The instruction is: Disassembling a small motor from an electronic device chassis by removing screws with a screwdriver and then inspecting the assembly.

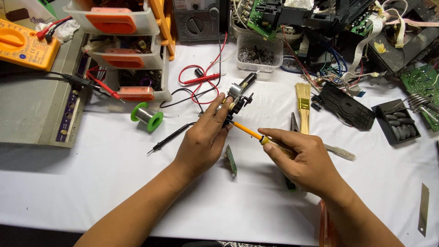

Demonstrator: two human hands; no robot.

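My left hand [203, 142] has its grip closed on a small motor assembly [236, 98], silver and black, raised above the middle of the white desk [91, 183]. My right hand [304, 160] has its grip closed on a screwdriver [249, 131] with a yellow shaft; its tip touches the lower side of the assembly. A small green circuit board [231, 160] lies on the desk between my hands. A solder spool [147, 116] with green flanges rests toward the left edge, a paintbrush [303, 105] right of centre, and a tray of screws [258, 55] near the far edge.
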